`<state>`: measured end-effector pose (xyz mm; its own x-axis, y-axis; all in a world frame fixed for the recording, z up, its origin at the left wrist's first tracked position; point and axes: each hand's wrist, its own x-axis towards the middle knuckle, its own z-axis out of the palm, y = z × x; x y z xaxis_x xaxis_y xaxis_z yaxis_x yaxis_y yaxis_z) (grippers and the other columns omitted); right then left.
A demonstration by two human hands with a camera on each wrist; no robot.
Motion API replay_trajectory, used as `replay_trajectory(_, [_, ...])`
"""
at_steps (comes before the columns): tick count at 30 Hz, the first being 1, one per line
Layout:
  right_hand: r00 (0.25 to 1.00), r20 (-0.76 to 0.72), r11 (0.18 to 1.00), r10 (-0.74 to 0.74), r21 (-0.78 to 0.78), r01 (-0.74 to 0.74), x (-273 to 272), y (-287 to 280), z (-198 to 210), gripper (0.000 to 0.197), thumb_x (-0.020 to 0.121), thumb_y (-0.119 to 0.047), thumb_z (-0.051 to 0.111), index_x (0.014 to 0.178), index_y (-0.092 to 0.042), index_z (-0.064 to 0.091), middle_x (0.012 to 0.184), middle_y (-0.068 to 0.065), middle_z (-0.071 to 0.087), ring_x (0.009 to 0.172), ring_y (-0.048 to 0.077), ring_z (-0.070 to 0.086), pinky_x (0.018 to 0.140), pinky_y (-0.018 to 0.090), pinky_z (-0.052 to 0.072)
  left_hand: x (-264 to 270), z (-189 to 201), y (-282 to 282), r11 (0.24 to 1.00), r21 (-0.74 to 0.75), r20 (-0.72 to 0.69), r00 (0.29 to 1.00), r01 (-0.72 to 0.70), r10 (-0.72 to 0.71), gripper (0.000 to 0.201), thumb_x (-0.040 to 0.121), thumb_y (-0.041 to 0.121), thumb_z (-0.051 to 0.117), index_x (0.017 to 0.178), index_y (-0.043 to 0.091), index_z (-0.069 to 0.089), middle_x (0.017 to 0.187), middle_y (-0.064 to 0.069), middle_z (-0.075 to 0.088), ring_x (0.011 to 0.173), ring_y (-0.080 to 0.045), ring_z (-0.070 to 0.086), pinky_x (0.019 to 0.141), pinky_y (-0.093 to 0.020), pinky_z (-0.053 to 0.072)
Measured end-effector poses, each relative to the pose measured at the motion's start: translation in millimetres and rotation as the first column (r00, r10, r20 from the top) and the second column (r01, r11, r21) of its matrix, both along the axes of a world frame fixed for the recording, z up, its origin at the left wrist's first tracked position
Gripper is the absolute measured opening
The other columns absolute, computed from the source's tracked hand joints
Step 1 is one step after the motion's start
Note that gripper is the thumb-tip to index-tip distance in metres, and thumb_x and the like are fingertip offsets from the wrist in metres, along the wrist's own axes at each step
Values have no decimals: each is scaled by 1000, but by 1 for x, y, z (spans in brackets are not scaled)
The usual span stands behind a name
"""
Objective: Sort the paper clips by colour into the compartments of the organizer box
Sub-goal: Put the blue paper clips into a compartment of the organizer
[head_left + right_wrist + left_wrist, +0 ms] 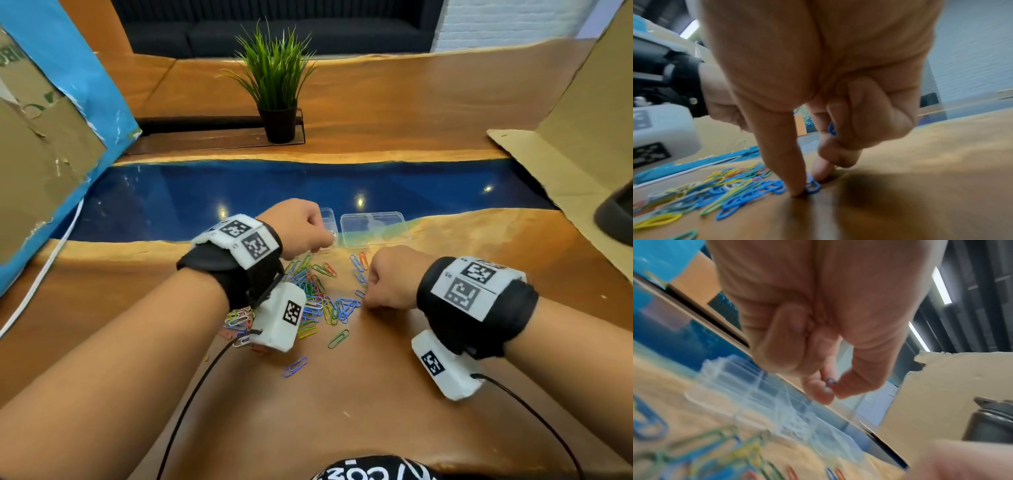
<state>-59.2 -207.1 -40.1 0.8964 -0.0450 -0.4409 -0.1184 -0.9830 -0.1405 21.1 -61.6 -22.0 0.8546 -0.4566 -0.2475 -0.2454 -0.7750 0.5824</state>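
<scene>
A pile of paper clips (pixel 318 294) in several colours lies on the wooden table between my hands. The clear organizer box (pixel 373 228) stands just beyond it, at the edge of the blue strip. My left hand (pixel 329 240) hovers by the box's left part and pinches a blue paper clip (pixel 830 382) between thumb and forefinger (pixel 831 391). My right hand (pixel 364 299) is down at the pile's right edge. Its thumb and forefinger (pixel 809 186) pinch a blue clip (pixel 813 186) lying on the table. Another blue clip (pixel 831 128) is tucked in its curled fingers.
A potted plant (pixel 277 102) stands far back at the centre. Cardboard sheets rise on the left (pixel 44 147) and right (pixel 565 154). A dark object (pixel 616 216) sits at the right edge. Loose clips (pixel 294 366) lie nearer to me, and cables trail from both wrist units.
</scene>
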Motion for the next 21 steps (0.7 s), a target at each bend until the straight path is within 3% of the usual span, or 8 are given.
replay_trajectory(3, [998, -37, 997, 46, -60, -48, 5, 5, 0, 19, 80, -32, 66, 80, -14, 60, 77, 3, 58, 75, 20, 56, 66, 23, 47, 8, 0, 14, 994, -86, -63, 996, -71, 66, 6, 78, 15, 61, 72, 16, 59, 76, -6, 67, 51, -20, 48, 54, -26, 43])
replay_trajectory(7, [994, -40, 981, 99, -165, -104, 4, 11, -1, 34, 80, -35, 64, 59, -15, 45, 60, -1, 46, 53, 13, 43, 44, 21, 33, 17, -2, 26, 984, -121, -52, 990, -133, 128, 4, 82, 10, 61, 80, 12, 64, 73, -6, 66, 46, -16, 51, 51, -21, 45])
replay_trajectory(11, [988, -56, 976, 147, -154, -154, 2, 14, 4, 33, 84, -37, 58, 63, -13, 48, 62, 0, 45, 62, 19, 47, 46, 21, 32, 24, -5, 26, 987, -55, -23, 988, -152, 150, 7, 85, 16, 63, 79, 19, 67, 66, 0, 64, 45, -10, 57, 54, -19, 48])
replay_trajectory(14, [998, -49, 993, 41, 116, -36, 15, 11, 11, 26, 85, -34, 55, 66, -16, 50, 66, 3, 52, 65, 22, 50, 56, 24, 38, 26, -4, 21, 986, -14, -20, 986, -168, 167, 8, 86, 16, 62, 82, 18, 69, 65, 0, 63, 49, -11, 58, 51, -17, 45])
replay_trajectory(15, [996, -74, 951, -44, 302, 65, 22, 12, 15, 25, 85, -26, 55, 64, -16, 48, 64, 4, 53, 57, 21, 48, 55, 24, 40, 26, -3, 19, 986, 9, -11, 986, -168, 168, 8, 85, 16, 62, 82, 19, 69, 64, 1, 63, 50, -11, 59, 49, -17, 44])
replay_trajectory(17, [975, -119, 784, -189, 580, 223, 38, 13, 21, 22, 85, -9, 52, 64, -12, 46, 60, 8, 53, 46, 18, 41, 45, 22, 40, 27, -2, 14, 985, 52, 19, 986, -164, 164, 11, 85, 15, 62, 81, 20, 71, 60, 3, 62, 50, -12, 60, 48, -17, 44])
replay_trajectory(19, [959, -101, 704, -264, 660, 263, 55, 16, 28, 21, 85, 0, 49, 67, -11, 45, 61, 10, 56, 45, 17, 42, 40, 20, 43, 28, 0, 9, 983, 79, 56, 985, -166, 162, 12, 84, 12, 62, 82, 18, 74, 58, 4, 61, 51, -12, 60, 53, -21, 50])
replay_trajectory(21, [961, -93, 707, -262, 659, 257, 72, 22, 33, 20, 84, 0, 48, 67, -10, 47, 68, 14, 61, 50, 18, 48, 52, 24, 49, 29, 3, 4, 979, 115, 102, 982, -168, 157, 14, 84, 10, 63, 88, 12, 76, 68, 0, 67, 56, -15, 61, 65, -28, 55])
